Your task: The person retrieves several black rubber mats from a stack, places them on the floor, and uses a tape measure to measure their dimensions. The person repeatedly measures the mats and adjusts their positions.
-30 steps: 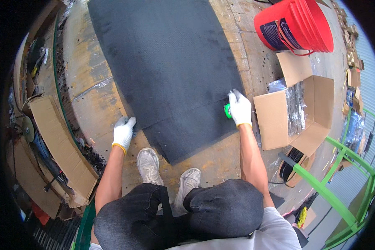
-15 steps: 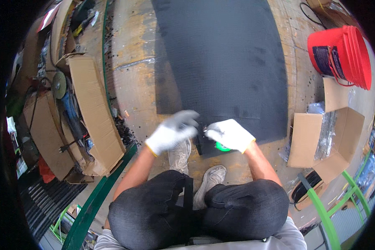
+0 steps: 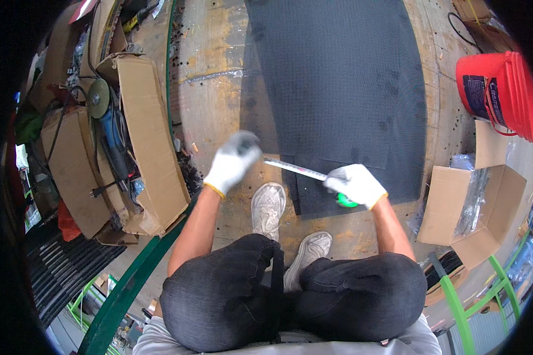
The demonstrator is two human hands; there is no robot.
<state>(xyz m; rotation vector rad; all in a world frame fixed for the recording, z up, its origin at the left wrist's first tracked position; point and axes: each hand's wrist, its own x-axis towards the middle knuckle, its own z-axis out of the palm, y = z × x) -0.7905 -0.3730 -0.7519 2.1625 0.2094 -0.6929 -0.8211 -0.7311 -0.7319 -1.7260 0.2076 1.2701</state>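
Observation:
A silver tape blade stretches between my hands over the near-left edge of the black textured sheet (image 3: pixel 343 89). My left hand (image 3: pixel 234 163), in a white work glove with grey fingers, is closed at the blade's free end; its fingertips are slightly blurred. In the same kind of glove, my right hand (image 3: pixel 359 184) grips the tape measure (image 3: pixel 346 201), whose green case shows below the fingers. The pulled-out tape blade (image 3: pixel 296 168) slopes down a little toward the right. The rest of the case is hidden by the glove.
To the left stand cardboard boxes (image 3: pixel 145 136) and an angle grinder (image 3: pixel 109 127) with its cord. At the right are a red bucket (image 3: pixel 494 94) and an open carton (image 3: pixel 444 204) holding clear plastic. Green metal bars (image 3: pixel 459 313) flank my knees on both sides.
The hands have drawn apart, left hand to the left and right hand to the right. A length of blade now shows between them. The whole view has shifted slightly.

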